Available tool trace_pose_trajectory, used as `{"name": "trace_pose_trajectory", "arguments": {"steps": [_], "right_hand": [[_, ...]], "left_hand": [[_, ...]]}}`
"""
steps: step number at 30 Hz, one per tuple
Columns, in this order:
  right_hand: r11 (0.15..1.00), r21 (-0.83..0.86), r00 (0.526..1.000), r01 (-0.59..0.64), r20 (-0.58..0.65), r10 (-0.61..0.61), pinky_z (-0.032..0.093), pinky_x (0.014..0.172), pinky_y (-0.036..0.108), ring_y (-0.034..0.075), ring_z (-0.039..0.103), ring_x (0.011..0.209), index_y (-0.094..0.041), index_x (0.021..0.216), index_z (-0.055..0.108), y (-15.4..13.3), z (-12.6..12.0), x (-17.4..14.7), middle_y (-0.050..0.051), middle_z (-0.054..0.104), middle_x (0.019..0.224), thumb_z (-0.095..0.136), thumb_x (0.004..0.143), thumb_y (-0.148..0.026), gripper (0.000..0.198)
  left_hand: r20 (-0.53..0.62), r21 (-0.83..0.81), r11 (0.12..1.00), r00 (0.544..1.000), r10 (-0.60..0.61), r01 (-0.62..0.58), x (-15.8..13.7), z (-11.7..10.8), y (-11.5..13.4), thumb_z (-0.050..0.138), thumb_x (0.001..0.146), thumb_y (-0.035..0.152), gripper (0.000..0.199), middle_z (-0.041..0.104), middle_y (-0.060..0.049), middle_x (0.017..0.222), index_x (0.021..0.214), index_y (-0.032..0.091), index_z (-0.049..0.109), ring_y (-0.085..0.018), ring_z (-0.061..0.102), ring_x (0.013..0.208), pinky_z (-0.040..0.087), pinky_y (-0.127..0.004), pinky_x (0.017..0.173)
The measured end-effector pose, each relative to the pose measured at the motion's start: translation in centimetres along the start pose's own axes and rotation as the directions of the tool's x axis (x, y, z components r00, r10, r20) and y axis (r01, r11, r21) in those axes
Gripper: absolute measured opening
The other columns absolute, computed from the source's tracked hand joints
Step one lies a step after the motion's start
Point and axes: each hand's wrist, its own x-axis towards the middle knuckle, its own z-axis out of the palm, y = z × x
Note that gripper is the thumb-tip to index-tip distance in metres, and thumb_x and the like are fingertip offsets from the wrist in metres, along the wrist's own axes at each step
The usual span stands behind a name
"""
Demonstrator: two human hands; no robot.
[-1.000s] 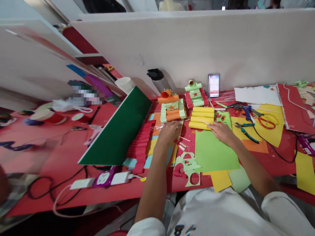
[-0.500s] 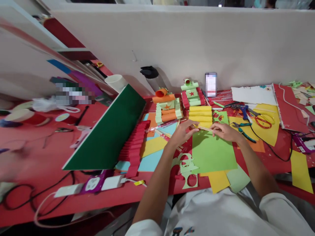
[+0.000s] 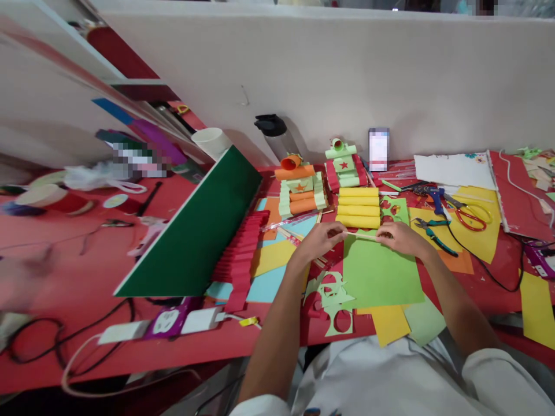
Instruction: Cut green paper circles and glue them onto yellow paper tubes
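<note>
A thin pale stick (image 3: 363, 236), wooden by its look, spans the space between my two hands above a light green sheet (image 3: 384, 271). My left hand (image 3: 319, 241) pinches its left end, and my right hand (image 3: 399, 238) grips the other end with bent fingers. Just beyond the stick lies a row of yellow paper rolls (image 3: 358, 208). Behind them stands a green and red paper model (image 3: 346, 167) with a star, and to its left an orange and green one (image 3: 301, 188). Light green cut-out scraps (image 3: 336, 297) lie below my left hand.
A dark green board (image 3: 191, 231) leans at the left beside folded red paper (image 3: 243, 248). Pliers (image 3: 436, 234), scissors (image 3: 470, 214) and a blue glue gun (image 3: 437, 199) lie right. A phone (image 3: 378, 150) and a bottle (image 3: 275, 136) stand at the wall.
My hands have drawn slightly toward me with the stick, away from the yellow rolls. The stick lies more level now. The whole view has shifted a little.
</note>
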Motion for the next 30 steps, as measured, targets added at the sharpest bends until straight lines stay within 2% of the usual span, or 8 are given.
{"name": "trace_pose_trajectory", "arguments": {"steps": [4,9,14,17,21,23,26,30], "right_hand": [[1.000,-0.003,0.999,0.019,0.039,-0.019,0.043,0.077,0.032,0.021,0.066,0.085,-0.018,0.099,0.080,-0.1,0.4,0.2,0.008,0.078,0.096,0.062,0.101,-0.027,0.020],[1.000,0.001,0.998,0.020,0.060,-0.021,0.044,0.077,0.032,0.022,0.067,0.084,-0.020,0.098,0.081,0.0,0.5,0.1,0.008,0.080,0.096,0.065,0.100,-0.029,0.019],[0.997,0.046,0.996,-0.062,-0.060,0.065,0.047,0.076,0.032,0.021,0.070,0.077,-0.020,0.095,0.080,1.0,-1.3,-0.5,0.006,0.081,0.088,0.057,0.103,-0.033,0.027],[0.984,0.157,0.980,-0.087,-0.163,0.113,0.050,0.074,0.032,0.020,0.071,0.073,-0.020,0.107,0.078,1.6,-1.6,-0.6,0.006,0.081,0.086,0.050,0.106,-0.040,0.035],[0.901,0.433,0.978,-0.025,-0.175,0.112,0.054,0.062,0.029,0.018,0.071,0.070,-0.020,0.142,0.058,1.5,-0.2,-0.2,0.009,0.081,0.099,0.039,0.109,-0.049,0.048],[0.842,0.539,0.981,0.018,-0.172,0.089,0.055,0.060,0.028,0.018,0.072,0.073,-0.022,0.150,0.048,1.2,0.6,0.2,0.011,0.081,0.109,0.039,0.109,-0.052,0.052],[0.785,0.617,0.970,0.047,-0.218,0.113,0.054,0.058,0.026,0.017,0.074,0.076,-0.022,0.146,0.051,0.5,1.3,0.7,0.013,0.080,0.115,0.047,0.106,-0.054,0.052],[0.790,0.613,0.918,0.001,-0.314,0.243,0.050,0.053,0.025,0.018,0.074,0.069,-0.021,0.132,0.067,-0.1,1.2,0.9,0.011,0.082,0.106,0.059,0.098,-0.054,0.048]], "left_hand": [[0.044,0.057,0.994,0.995,0.091,-0.093,0.1,0.6,0.0,0.061,0.099,0.047,0.032,0.078,-0.008,0.095,0.098,0.021,0.079,-0.022,0.069,0.083,0.051,-0.032,0.074],[0.194,0.097,0.969,0.960,0.204,-0.225,0.0,0.8,0.3,0.055,0.103,0.044,0.031,0.076,-0.009,0.095,0.100,0.022,0.076,-0.022,0.068,0.083,0.050,-0.032,0.075],[0.137,0.151,0.983,0.987,0.086,-0.107,-1.3,-1.4,0.0,0.038,0.108,0.042,0.031,0.063,-0.001,0.078,0.099,0.022,0.061,-0.018,0.055,0.066,0.042,-0.029,0.065],[0.067,0.122,0.992,0.997,0.033,-0.041,-1.7,-2.0,0.0,0.037,0.108,0.047,0.031,0.054,0.002,0.071,0.095,0.024,0.053,-0.017,0.049,0.062,0.039,-0.029,0.062],[0.081,-0.020,1.000,0.997,0.012,-0.010,-1.4,-0.3,0.8,0.038,0.108,0.050,0.030,0.056,0.004,0.066,0.101,0.024,0.050,-0.017,0.052,0.058,0.040,-0.029,0.060],[0.113,-0.093,0.996,0.994,0.014,-0.003,-1.1,1.0,1.3,0.038,0.108,0.051,0.029,0.058,0.006,0.061,0.105,0.024,0.049,-0.017,0.055,0.056,0.043,-0.028,0.061],[0.158,-0.188,0.982,0.988,0.000,0.030,-0.8,2.6,2.0,0.038,0.108,0.050,0.026,0.062,0.007,0.058,0.105,0.026,0.045,-0.017,0.057,0.053,0.044,-0.028,0.061],[0.147,-0.239,0.968,0.988,-0.041,0.075,-0.5,3.6,2.0,0.039,0.108,0.052,0.027,0.067,0.005,0.059,0.102,0.026,0.043,-0.016,0.056,0.049,0.042,-0.026,0.055]]}}
